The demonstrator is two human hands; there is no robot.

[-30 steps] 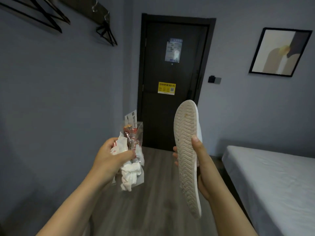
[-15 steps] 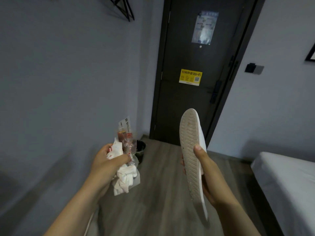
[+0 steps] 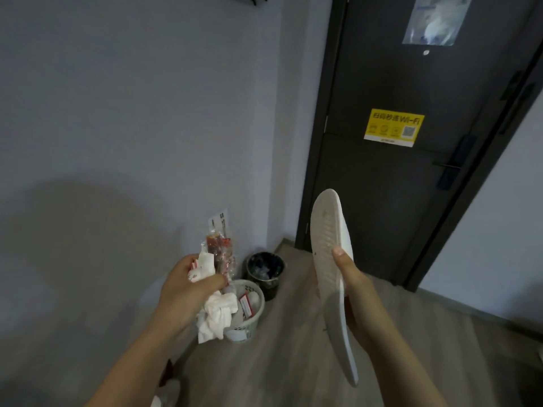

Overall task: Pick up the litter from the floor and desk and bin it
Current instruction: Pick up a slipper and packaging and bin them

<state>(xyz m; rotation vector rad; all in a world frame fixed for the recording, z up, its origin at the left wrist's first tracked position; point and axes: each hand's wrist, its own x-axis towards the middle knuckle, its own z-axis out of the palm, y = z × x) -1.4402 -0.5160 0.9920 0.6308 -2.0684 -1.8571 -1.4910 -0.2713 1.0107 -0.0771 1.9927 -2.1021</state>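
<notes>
Gripping, left hand: fingers and thumb curled tight round a mixed litter bundle, raised in front of the body.
Tissue: crumpled white, hangs below the fist. Judged near weightless, soft, no stiffness; likely to drift or cling on release.
Wrapper: clear film with red print, sticks up above the fist, paper slip behind it. Judged light, crinkly, slick; apt to slide out of a loose pinch, so best kept bunched with the tissue.
Right hand: thumb laid across the ribbed sole, fingers wrapped behind and mostly hidden; clamps the slipper at about mid-length.
Slipper: white, toe up, heel down toward the camera, sole turned left. Judged light, thin, bendy foam; likely to flop if taken by one end, so the mid-length hold suits it. Textured sole, good purchase for the thumb.
White basket bin: on the floor beside the wall, already part filled with pale scraps; bundle overlaps its near-left rim in view, height above it not readable.
Black bin: just behind the basket, nearer the door, dark liner inside.
Risk: long slipper may bridge a small rim; end-first entry judged safer.
</notes>
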